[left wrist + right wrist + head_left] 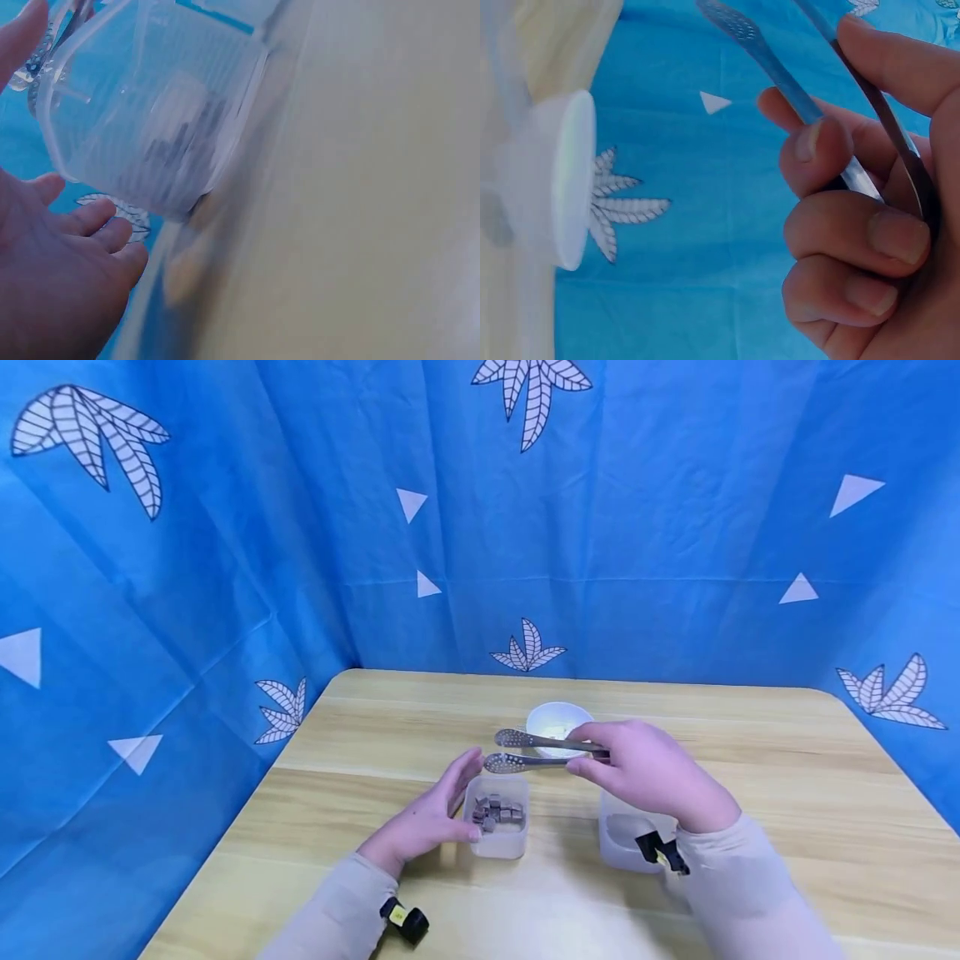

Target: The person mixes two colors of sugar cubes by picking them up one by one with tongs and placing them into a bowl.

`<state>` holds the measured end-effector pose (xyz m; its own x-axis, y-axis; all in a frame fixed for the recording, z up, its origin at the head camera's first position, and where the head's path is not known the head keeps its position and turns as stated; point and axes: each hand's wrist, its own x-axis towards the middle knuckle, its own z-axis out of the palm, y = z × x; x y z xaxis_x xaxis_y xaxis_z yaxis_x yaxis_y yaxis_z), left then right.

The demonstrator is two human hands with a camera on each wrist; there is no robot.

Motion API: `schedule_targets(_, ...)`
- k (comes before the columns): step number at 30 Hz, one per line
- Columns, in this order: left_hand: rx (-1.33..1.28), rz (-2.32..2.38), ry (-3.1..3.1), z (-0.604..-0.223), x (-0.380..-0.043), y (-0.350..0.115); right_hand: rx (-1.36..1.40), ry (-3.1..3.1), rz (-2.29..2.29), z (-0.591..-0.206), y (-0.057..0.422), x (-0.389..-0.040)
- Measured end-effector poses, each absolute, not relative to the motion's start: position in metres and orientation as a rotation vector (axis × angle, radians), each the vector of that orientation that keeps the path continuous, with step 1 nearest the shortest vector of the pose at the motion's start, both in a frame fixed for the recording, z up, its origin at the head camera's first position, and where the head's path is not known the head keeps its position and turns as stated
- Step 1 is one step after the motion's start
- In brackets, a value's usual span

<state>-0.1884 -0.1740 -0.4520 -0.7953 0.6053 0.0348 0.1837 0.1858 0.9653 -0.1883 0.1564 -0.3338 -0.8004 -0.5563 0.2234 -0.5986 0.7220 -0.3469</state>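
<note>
My right hand (pixel 648 768) grips a pair of metal tongs (pixel 508 763) with perforated tips; the two arms stand apart, nothing between them. Those tips hover just beyond a clear plastic container (pixel 501 847) holding several small brownish cubes (pixel 491 817). Around that container's left side lies my left hand (pixel 427 818), fingers spread and loosely bent, thumb by the near corner; whether it touches is unclear. In the left wrist view the cubes (pixel 180 154) show blurred through the wall. The right wrist view shows fingers curled about the tongs (pixel 780 75).
A white bowl (pixel 557 717) stands behind the tongs, partly covered by the right hand. Below the right forearm sits a second clear container (pixel 619 853), partly hidden by the sleeve. The wooden table (pixel 420 710) meets a blue patterned curtain (pixel 660 627) at the back.
</note>
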Motion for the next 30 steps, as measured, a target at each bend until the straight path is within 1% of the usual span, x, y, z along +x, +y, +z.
schedule_targets(5, 0.751, 1.599, 2.106, -0.462, -0.188, -0.168, 1.04, -2.78, 0.552, -0.345, 0.152, -0.188)
schedule_targets(10, 0.725, 1.553, 2.184, -0.462, -0.186, -0.166, 1.113, -2.726, 0.457, -0.35, 0.143, -0.188)
schedule_targets(30, 0.719, 1.506, 2.221, -0.459, -0.187, -0.164, 1.027, -2.656, 0.155, -0.355, 0.109, -0.177)
